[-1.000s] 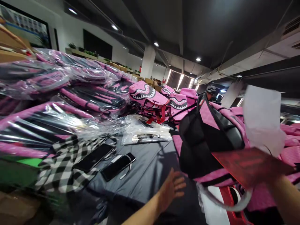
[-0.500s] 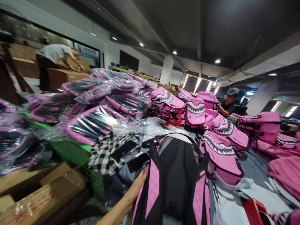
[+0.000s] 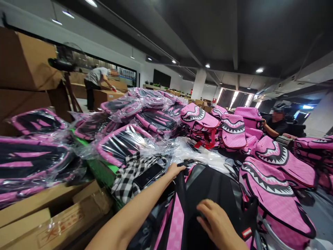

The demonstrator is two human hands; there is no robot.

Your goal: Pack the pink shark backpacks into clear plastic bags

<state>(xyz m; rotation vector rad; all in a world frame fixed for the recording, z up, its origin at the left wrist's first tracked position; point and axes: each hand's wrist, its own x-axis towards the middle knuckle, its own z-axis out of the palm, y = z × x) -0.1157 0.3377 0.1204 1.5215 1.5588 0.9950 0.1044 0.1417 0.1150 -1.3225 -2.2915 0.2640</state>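
Observation:
A black-and-pink backpack (image 3: pixel 192 194) lies in front of me, its padded black back panel facing up. My left hand (image 3: pixel 176 170) is at its top left corner, the fingers closed on a black strap there. Over the lower part of the back panel hovers my right hand (image 3: pixel 217 222), fingers slightly bent and apart, holding nothing. I cannot tell whether it touches the panel. Just left of the backpack, a phone (image 3: pixel 148 175) rests on a black-and-white checked cloth (image 3: pixel 122 182).
Plastic-wrapped backpacks (image 3: pixel 122 142) are heaped at left. Pink shark-mouth backpacks (image 3: pixel 278 194) are stacked at right. An open cardboard box (image 3: pixel 65 222) stands at lower left. One person (image 3: pixel 277 123) is behind the right stacks; another (image 3: pixel 96 83) bends over boxes far back.
My left hand has moved from the backpack's left side up to the strap at its top. My right hand has come into view over the back panel. The view has turned left.

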